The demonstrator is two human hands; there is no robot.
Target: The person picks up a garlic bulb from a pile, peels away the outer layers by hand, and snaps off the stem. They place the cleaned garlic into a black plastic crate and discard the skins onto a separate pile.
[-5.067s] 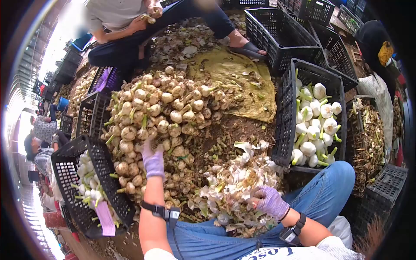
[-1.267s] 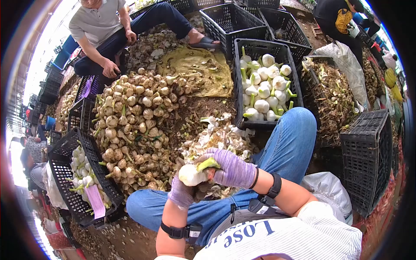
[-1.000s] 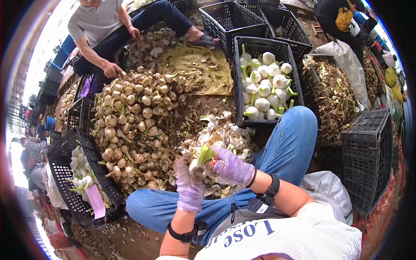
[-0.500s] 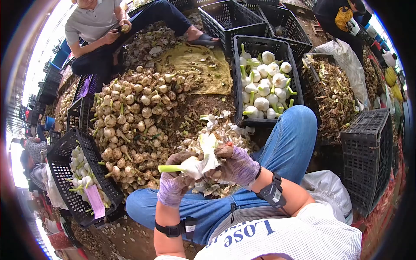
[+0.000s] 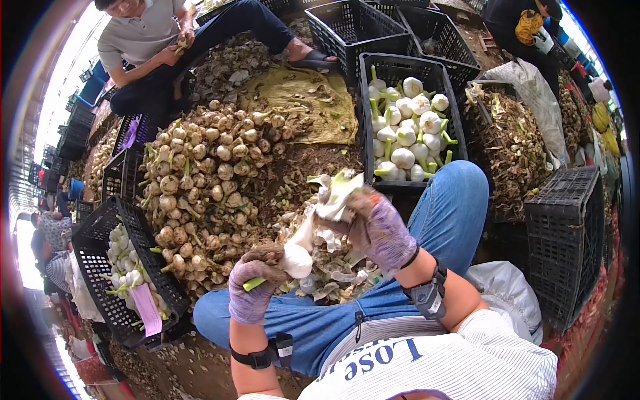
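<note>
My left hand [image 5: 253,283], in a dirty purple-and-white glove, is closed around a white garlic bulb [image 5: 296,261]. The bulb's green cut stem [image 5: 254,283] pokes out by the palm. My right hand [image 5: 377,230], gloved the same way, pinches a loose strip of garlic skin [image 5: 345,191] above my lap. A pale stretch of skin still runs from the bulb up toward the right fingers. Below both hands lies a heap of peeled skins [image 5: 337,270].
Ahead on the left is a large pile of unpeeled garlic [image 5: 200,177]. A black crate of white bulbs [image 5: 363,110] stands beyond my knee, another crate [image 5: 100,267] at the left. An upturned crate [image 5: 563,247] sits at the right. A person [image 5: 143,47] works opposite.
My hands have moved apart, the right up and away with skin, the left down to the left with the bulb. More of the bulb's smooth white surface shows.
</note>
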